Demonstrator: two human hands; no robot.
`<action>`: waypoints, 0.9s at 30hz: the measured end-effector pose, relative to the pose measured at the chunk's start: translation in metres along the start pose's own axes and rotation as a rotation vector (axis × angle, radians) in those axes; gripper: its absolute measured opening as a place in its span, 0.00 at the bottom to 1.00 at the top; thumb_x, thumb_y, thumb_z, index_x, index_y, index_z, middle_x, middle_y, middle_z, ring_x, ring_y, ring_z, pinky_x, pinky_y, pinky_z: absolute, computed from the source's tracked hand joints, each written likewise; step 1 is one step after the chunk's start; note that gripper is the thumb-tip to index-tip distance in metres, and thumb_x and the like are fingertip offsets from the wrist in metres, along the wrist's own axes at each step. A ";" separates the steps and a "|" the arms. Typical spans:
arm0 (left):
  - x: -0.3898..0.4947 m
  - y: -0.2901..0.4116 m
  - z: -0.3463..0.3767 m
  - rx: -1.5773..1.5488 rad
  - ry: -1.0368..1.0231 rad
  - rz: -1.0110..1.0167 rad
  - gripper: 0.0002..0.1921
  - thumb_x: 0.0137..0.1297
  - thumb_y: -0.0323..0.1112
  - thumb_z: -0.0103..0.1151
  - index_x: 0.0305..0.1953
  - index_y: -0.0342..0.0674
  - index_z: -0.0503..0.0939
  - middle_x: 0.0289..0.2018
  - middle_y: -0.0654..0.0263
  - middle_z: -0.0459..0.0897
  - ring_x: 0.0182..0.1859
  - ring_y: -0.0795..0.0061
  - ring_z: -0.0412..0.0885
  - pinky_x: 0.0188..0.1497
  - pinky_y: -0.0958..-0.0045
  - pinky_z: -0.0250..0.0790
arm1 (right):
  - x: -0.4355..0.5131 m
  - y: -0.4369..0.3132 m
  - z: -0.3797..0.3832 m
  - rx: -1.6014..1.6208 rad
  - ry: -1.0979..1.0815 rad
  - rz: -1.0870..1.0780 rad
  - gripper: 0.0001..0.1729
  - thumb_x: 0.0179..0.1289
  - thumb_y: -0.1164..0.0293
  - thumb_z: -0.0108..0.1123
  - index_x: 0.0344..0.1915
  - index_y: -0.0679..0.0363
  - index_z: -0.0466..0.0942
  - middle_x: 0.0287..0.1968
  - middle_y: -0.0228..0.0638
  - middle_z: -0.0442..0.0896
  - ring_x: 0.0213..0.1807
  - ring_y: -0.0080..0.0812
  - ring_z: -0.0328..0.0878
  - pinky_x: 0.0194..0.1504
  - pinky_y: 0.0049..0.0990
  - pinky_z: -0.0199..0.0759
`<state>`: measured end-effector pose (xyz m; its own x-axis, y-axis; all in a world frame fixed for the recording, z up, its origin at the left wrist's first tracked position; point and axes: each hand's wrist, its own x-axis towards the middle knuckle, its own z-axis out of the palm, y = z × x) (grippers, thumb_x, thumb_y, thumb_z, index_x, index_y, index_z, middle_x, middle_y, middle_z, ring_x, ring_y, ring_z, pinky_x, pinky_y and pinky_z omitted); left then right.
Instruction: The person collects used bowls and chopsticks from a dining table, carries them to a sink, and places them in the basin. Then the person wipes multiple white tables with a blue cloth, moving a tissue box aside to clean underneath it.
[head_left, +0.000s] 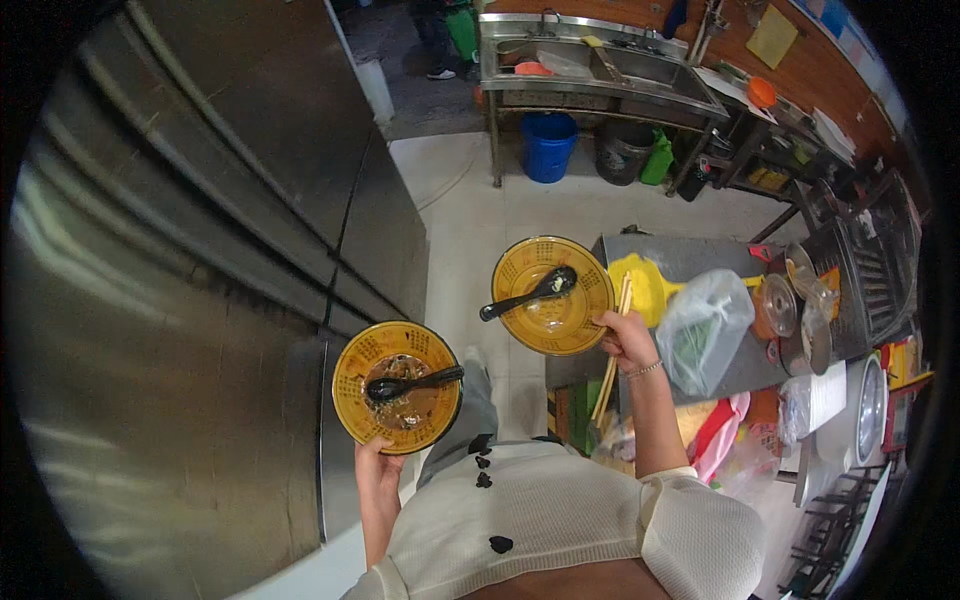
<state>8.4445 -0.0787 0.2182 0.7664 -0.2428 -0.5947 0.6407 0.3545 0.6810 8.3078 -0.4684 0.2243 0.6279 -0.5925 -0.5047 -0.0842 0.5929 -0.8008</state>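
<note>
My left hand (381, 461) grips the near rim of a yellow bowl (351, 375). Brown broth with bits of food (409, 416) lies in its bottom, and a black soup spoon (412, 384) rests across it. In my right hand (630, 341) is a second yellow bowl (517, 266), held by its right rim with the thumb on top. Scraps of food sit in the black spoon (532, 292) that leans over this bowl's left rim. The same right hand also holds a pair of wooden chopsticks (604, 397) against the bowl's outer side. Both bowls bear printed characters.
A large stainless steel cabinet (225, 262) stands close on my left. On my right, a metal table (697, 251) carries a plastic bag (709, 330), a yellow scoop (637, 285) and pots (776, 307). Ahead are a double sink (555, 88), a blue bucket (549, 150) and another person's legs (431, 37).
</note>
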 end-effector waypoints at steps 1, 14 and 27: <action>0.028 0.008 0.016 -0.021 -0.078 -0.005 0.27 0.49 0.20 0.47 0.56 0.31 0.65 0.53 0.53 0.74 0.51 0.58 0.79 0.48 0.59 0.79 | 0.019 -0.009 0.004 -0.008 0.025 -0.004 0.08 0.54 0.76 0.61 0.23 0.59 0.71 0.15 0.21 0.65 0.11 0.14 0.54 0.12 0.18 0.45; 0.391 0.132 0.271 0.099 -0.360 -0.218 0.33 0.45 0.16 0.45 0.59 0.35 0.64 0.54 0.55 0.73 0.55 0.55 0.76 0.53 0.56 0.76 | 0.234 -0.177 0.048 0.098 0.383 -0.105 0.04 0.54 0.77 0.59 0.25 0.60 0.73 0.16 0.20 0.64 0.12 0.13 0.54 0.12 0.17 0.43; 0.606 0.159 0.531 0.056 -0.311 -0.294 0.30 0.47 0.19 0.50 0.57 0.36 0.68 0.53 0.59 0.76 0.56 0.60 0.76 0.58 0.57 0.71 | 0.585 -0.343 -0.036 -0.014 0.419 -0.067 0.09 0.53 0.77 0.61 0.23 0.59 0.69 0.14 0.24 0.64 0.10 0.18 0.56 0.12 0.20 0.47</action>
<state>9.0349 -0.6493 0.1925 0.5228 -0.5899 -0.6155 0.8288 0.1826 0.5290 8.6761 -1.0386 0.1921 0.2637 -0.8016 -0.5365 -0.0661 0.5399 -0.8392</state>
